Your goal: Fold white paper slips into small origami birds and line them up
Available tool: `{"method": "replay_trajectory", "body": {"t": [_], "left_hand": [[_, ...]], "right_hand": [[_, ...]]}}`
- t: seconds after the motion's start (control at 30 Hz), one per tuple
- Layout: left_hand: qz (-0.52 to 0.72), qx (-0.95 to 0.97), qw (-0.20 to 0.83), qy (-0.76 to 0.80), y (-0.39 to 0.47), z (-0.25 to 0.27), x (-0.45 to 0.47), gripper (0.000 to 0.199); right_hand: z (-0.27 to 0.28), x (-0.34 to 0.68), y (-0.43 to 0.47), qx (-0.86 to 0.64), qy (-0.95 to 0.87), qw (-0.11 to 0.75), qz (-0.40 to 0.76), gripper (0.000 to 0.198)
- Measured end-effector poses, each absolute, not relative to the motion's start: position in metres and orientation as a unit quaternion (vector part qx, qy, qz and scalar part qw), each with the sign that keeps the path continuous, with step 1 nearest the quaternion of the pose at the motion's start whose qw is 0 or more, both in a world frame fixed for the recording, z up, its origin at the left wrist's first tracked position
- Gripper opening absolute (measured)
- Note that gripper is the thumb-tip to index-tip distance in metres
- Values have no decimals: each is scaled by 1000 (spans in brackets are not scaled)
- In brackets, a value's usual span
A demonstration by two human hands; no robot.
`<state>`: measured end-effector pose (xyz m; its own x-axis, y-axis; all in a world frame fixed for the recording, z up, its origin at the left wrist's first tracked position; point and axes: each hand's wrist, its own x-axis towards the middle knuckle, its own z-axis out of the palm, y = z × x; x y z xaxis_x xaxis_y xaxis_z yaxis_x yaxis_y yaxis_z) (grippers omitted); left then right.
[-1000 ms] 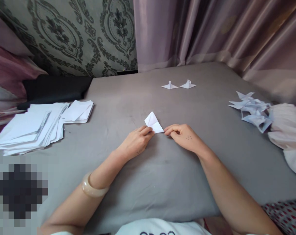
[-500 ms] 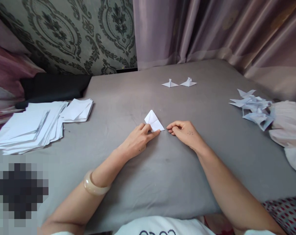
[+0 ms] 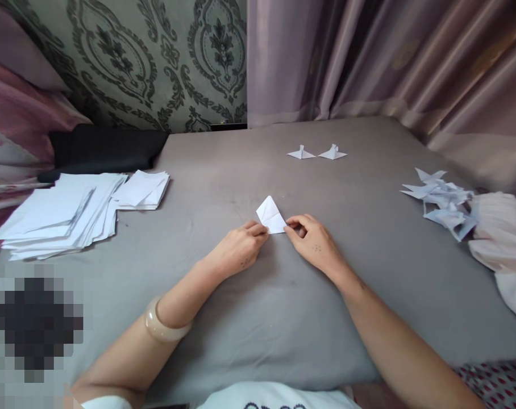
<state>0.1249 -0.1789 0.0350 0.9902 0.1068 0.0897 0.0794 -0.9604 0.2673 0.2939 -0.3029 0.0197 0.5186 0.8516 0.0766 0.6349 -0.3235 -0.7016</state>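
Both grips pinch the folded paper (image 3: 271, 216) at its near corners, left hand (image 3: 240, 250) and right hand (image 3: 311, 244) pressing it flat on the grey bed (image 3: 241, 318) mid-scene; sheets (image 3: 70, 210) lie left, finished folds (image 3: 443, 201) right.

A grey bed (image 3: 224, 170) carries paper sheets (image 3: 70, 210), folded paper figures (image 3: 443, 201) and a folded triangle (image 3: 271, 216).

Looks like a bedroom at home: the work surface is a bed with a grey sheet (image 3: 224, 170), mauve curtains (image 3: 369, 57) hang right behind it, damask wallpaper (image 3: 155, 57) covers the wall, and pinkish pillows (image 3: 15, 125) are piled at the left.
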Motion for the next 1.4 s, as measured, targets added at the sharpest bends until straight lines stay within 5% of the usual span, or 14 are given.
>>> {"method": "replay_trajectory", "body": {"t": [0.33,0.53,0.7,0.93,1.4], "left_hand": [[201,966,149,57,-177,19,125,28],[415,891,-4,183,-177,24,126,49],[323,937,-61,118,-177,25,124,13],[229,971,-5,67,-176,21,125,17],[219,950,88,204,-183,20,141,21]], "right_hand": [[17,287,-298,-780,-468,382,164,13],[23,286,-300,-689,-639,328,-94,28],[24,286,-303,-659,-693,244,-161,29],[21,287,-313,-733,-655,181,-34,21],[19,279,-304,-795,-562,227,24,13]]}}
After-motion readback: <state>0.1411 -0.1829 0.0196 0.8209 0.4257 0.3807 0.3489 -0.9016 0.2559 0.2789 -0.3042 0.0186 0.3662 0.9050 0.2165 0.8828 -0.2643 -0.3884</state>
